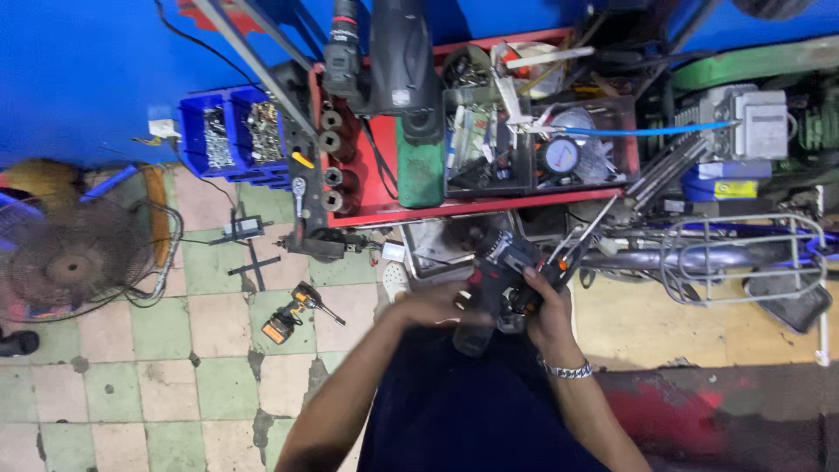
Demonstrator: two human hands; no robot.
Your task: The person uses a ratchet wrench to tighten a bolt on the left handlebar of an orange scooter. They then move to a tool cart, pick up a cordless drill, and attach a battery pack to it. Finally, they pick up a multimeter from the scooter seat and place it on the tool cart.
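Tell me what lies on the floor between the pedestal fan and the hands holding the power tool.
In the head view, an orange-and-black cordless drill lies on the checkered tile floor, between the pedestal fan and the left hand on the red-and-black power tool.

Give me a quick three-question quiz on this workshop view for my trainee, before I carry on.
1. True or false: both hands are on the dark cordless power tool.
2. Which wrist carries the metal bracelet? A) left B) right
3. What lies on the tiled floor between the fan and the person's left arm?

Key
1. True: the left hand and the right hand both grip it.
2. B.
3. A small orange and black drill, untouched, below the blue bins.
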